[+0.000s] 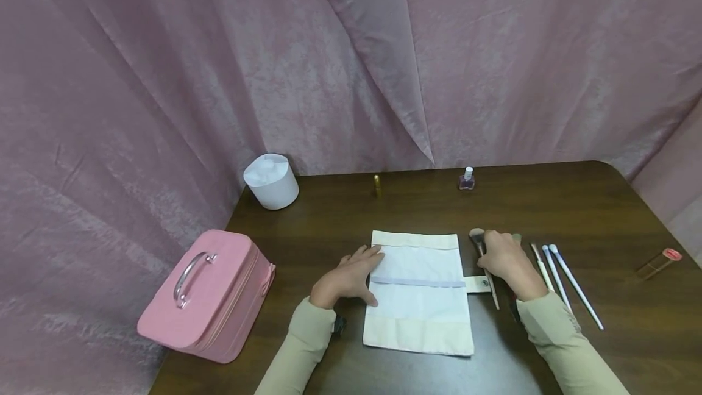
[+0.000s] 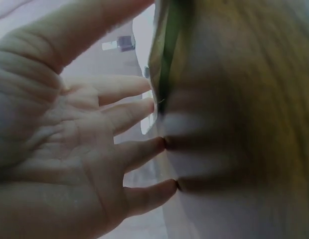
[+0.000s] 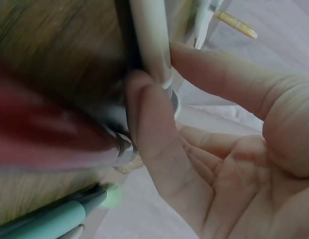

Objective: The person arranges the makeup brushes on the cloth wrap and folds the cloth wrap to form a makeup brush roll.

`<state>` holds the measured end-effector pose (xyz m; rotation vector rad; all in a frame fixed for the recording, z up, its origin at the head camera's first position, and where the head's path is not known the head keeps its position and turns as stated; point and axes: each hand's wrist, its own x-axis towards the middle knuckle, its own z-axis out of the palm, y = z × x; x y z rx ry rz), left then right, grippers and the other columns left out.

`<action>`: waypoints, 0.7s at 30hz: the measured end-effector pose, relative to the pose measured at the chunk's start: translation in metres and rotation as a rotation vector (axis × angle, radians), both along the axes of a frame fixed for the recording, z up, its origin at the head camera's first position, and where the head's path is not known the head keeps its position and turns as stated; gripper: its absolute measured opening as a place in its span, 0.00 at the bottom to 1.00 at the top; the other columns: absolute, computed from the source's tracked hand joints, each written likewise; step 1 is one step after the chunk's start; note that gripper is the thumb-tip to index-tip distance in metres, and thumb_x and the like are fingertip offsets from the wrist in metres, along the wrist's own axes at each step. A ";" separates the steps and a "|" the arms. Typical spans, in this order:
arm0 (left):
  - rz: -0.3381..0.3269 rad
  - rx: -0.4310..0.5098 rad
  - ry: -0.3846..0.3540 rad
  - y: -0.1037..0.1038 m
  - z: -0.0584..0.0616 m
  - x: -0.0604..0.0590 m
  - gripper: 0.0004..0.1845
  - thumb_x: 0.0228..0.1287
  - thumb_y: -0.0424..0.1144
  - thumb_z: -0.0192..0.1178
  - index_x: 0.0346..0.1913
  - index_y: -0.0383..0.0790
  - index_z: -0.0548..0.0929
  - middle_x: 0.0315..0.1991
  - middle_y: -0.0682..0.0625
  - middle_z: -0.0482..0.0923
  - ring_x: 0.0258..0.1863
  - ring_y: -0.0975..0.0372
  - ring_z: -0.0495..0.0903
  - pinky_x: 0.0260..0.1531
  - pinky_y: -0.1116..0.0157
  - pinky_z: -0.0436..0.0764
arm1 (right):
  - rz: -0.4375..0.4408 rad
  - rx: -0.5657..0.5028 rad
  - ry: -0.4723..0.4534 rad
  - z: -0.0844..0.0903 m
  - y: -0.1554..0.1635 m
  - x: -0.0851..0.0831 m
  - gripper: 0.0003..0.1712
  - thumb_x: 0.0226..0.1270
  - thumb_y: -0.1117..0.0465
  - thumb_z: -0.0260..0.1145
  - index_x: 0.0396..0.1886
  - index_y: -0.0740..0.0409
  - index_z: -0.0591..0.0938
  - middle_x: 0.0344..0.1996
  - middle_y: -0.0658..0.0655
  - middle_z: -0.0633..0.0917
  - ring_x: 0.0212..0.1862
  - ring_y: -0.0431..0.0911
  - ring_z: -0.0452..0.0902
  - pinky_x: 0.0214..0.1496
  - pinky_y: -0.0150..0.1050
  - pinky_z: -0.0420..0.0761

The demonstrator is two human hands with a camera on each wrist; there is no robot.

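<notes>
A white cloth brush roll [image 1: 417, 309] lies spread flat, with a lilac band across its middle and a strap [image 1: 477, 284] on its right side. My left hand [image 1: 348, 276] is at its left edge, fingers spread and straight; in the left wrist view the palm [image 2: 89, 134] holds nothing. On the other side my right hand [image 1: 504, 261] pinches a makeup brush [image 1: 492, 288] between thumb and finger, its pale handle [image 3: 150, 40] blurred up close. Beside that finger, in the right wrist view, are a red-handled brush [image 3: 50, 129] and a green-handled brush [image 3: 50, 221].
Several slim white brushes [image 1: 576, 288] lie right of my right hand. A lipstick-like tube [image 1: 658, 264] is farther right. Toward the back stand a nail polish bottle [image 1: 467, 181], a small gold tube [image 1: 377, 185] and a tissue roll [image 1: 272, 185]. A pink case [image 1: 205, 297] sits at left.
</notes>
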<state>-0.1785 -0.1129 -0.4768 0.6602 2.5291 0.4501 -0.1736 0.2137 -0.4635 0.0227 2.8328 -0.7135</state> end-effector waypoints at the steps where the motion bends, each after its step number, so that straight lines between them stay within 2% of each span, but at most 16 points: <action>1: 0.005 -0.011 0.002 0.001 0.000 0.000 0.55 0.50 0.43 0.81 0.79 0.42 0.61 0.81 0.48 0.49 0.80 0.49 0.44 0.72 0.43 0.50 | 0.006 0.003 -0.002 -0.001 0.000 0.000 0.10 0.58 0.72 0.69 0.35 0.75 0.78 0.22 0.61 0.77 0.24 0.51 0.72 0.24 0.42 0.73; 3: 0.014 -0.023 0.002 0.002 0.000 0.000 0.55 0.49 0.43 0.81 0.79 0.42 0.60 0.81 0.49 0.49 0.80 0.49 0.44 0.72 0.43 0.50 | 0.014 -0.001 -0.012 -0.001 -0.001 -0.001 0.06 0.59 0.72 0.67 0.29 0.70 0.78 0.20 0.60 0.76 0.22 0.50 0.71 0.24 0.41 0.72; 5: 0.016 -0.033 0.003 0.002 -0.001 0.000 0.55 0.50 0.43 0.81 0.79 0.42 0.60 0.81 0.49 0.49 0.80 0.49 0.44 0.72 0.43 0.51 | 0.019 -0.007 -0.030 0.000 -0.001 -0.001 0.06 0.60 0.72 0.65 0.26 0.68 0.77 0.19 0.59 0.76 0.22 0.49 0.71 0.24 0.41 0.72; 9: 0.018 -0.036 0.003 0.003 -0.002 0.000 0.55 0.51 0.44 0.80 0.80 0.43 0.59 0.81 0.49 0.48 0.80 0.49 0.43 0.72 0.43 0.50 | 0.018 -0.022 -0.045 0.004 0.001 -0.001 0.05 0.59 0.71 0.64 0.27 0.68 0.76 0.21 0.60 0.76 0.23 0.51 0.72 0.24 0.41 0.72; 14: 0.025 -0.025 -0.003 0.003 -0.003 -0.002 0.56 0.52 0.45 0.80 0.80 0.44 0.58 0.82 0.50 0.47 0.80 0.51 0.42 0.73 0.43 0.48 | -0.004 -0.057 -0.012 0.011 0.005 0.000 0.06 0.60 0.69 0.64 0.33 0.71 0.77 0.22 0.60 0.76 0.25 0.52 0.73 0.24 0.43 0.73; 21: 0.017 -0.012 0.003 0.004 -0.004 -0.007 0.55 0.51 0.45 0.80 0.80 0.44 0.60 0.81 0.50 0.48 0.80 0.50 0.43 0.73 0.43 0.50 | -0.023 -0.115 0.065 0.027 0.011 0.001 0.22 0.64 0.66 0.66 0.50 0.81 0.75 0.32 0.68 0.81 0.30 0.56 0.77 0.26 0.46 0.77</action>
